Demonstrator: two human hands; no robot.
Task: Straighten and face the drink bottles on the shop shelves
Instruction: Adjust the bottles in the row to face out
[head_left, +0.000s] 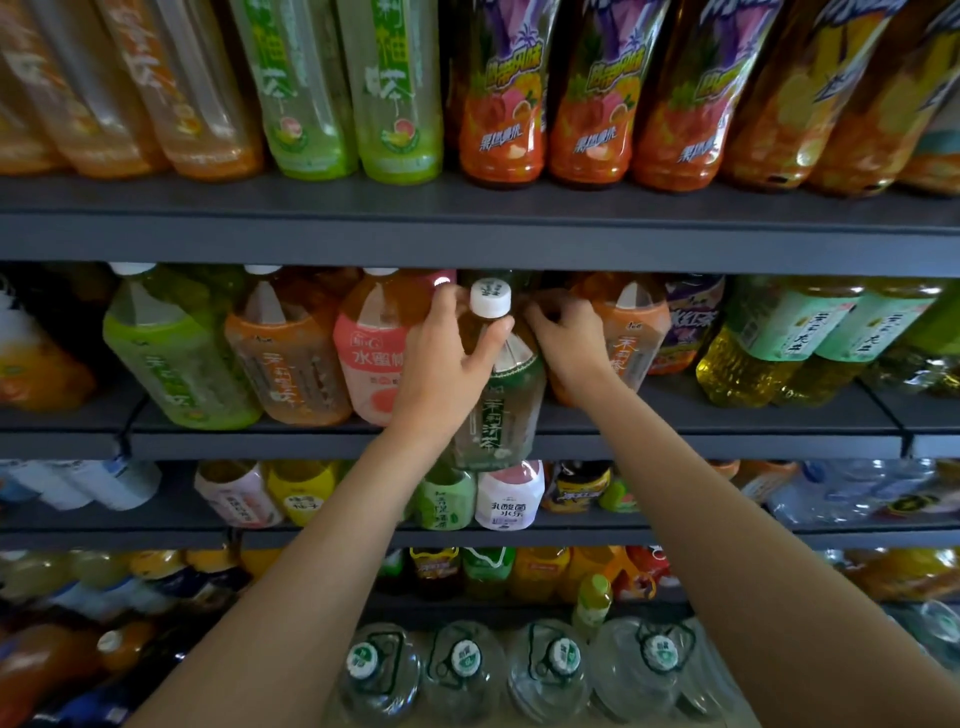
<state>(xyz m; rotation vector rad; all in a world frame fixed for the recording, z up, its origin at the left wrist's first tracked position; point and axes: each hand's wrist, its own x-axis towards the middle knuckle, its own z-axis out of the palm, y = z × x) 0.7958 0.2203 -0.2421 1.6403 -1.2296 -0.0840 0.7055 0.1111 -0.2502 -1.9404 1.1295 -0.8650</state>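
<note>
**Green tea bottle half out of its row, both hands on the shelf**

The green tea bottle (498, 395) leans out over the front lip of the second shelf (727, 441), white cap (491, 297) toward me, between the pink bottle (371, 358) and an orange-labelled bottle (631, 338). The left hand (447, 358) grips it at the neck, thumb curled across just under the cap. The right hand (569, 332) sits just beside it with fingers bent into the gap behind; whether it holds anything there I cannot tell.

To my eye this is the facing step for this one bottle: it is being drawn forward or reseated in its slot. The next move calls for standing it upright, label out, flush with its neighbours, without knocking the pink bottle.

Nearest me, low down, big clear water jugs (465, 670) with green-and-white caps. One shelf below the hands, a small white bottle (508, 499) carries dark characters too small to read surely. The green tea label runs vertical white characters, blurred. The pink bottle shows "水蜜", the rest hidden by the left hand. Farthest, on the top shelf (467, 223), tropical-print bottles (498, 104) and pale green ones (395, 93); their writing is too blurred to read.
</note>
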